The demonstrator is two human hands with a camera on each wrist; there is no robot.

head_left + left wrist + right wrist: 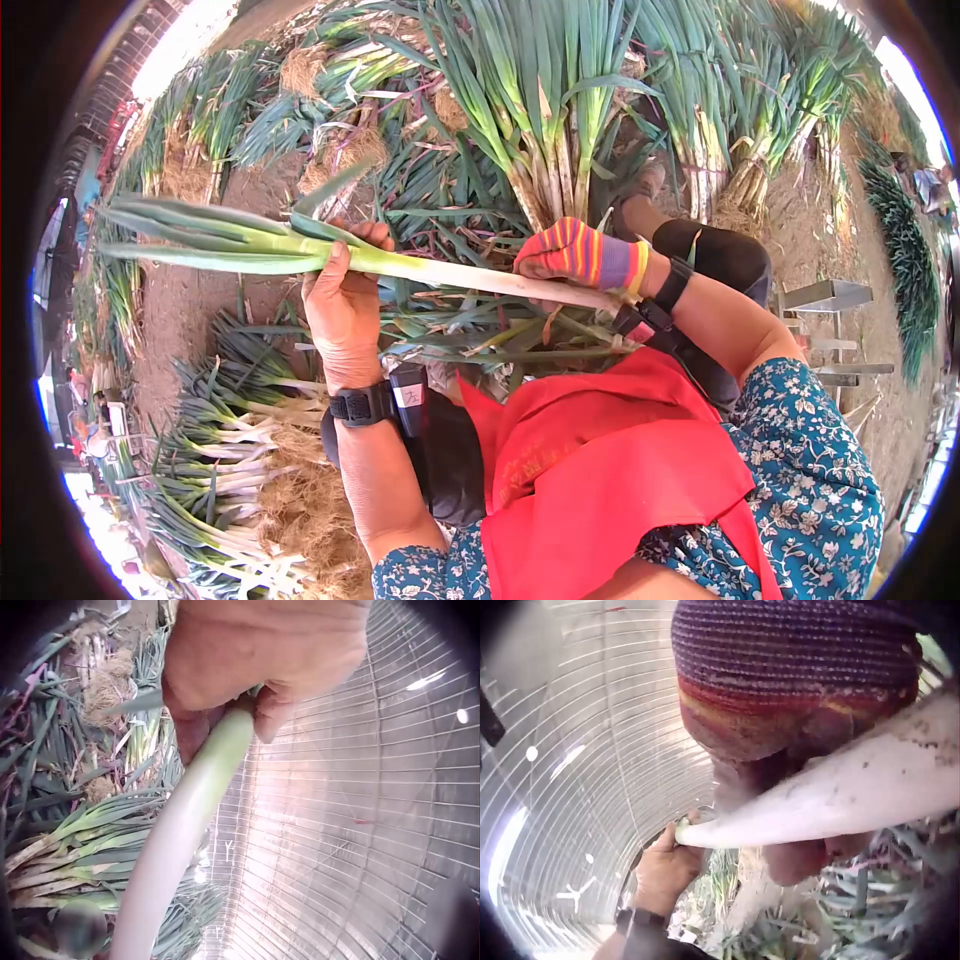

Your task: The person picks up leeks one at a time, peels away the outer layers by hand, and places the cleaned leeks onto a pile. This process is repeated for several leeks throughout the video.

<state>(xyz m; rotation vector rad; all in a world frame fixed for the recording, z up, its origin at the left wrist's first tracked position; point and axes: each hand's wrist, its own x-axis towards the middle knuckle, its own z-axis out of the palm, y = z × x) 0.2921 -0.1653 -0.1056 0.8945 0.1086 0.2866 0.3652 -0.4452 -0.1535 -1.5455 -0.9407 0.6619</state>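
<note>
One long green onion (440,271) lies across the front of the body, its green leaves (210,240) to the left and its white shank to the right. My bare left hand (340,300) pinches it where green turns to white; in the left wrist view, thumb and fingers close around the pale green neck (229,742). My right hand (578,255), in a striped knit glove with bare fingertips, grips the white shank near the root end. Specks of soil dot that shank (855,787) in the right wrist view.
Trimmed onions with roots (240,450) are heaped at lower left. A large upright bunch (540,110) stands just ahead, with more bunches (780,110) behind to the right. Stripped leaves (440,190) litter the ground before the knees. A metal stand (828,296) is at right.
</note>
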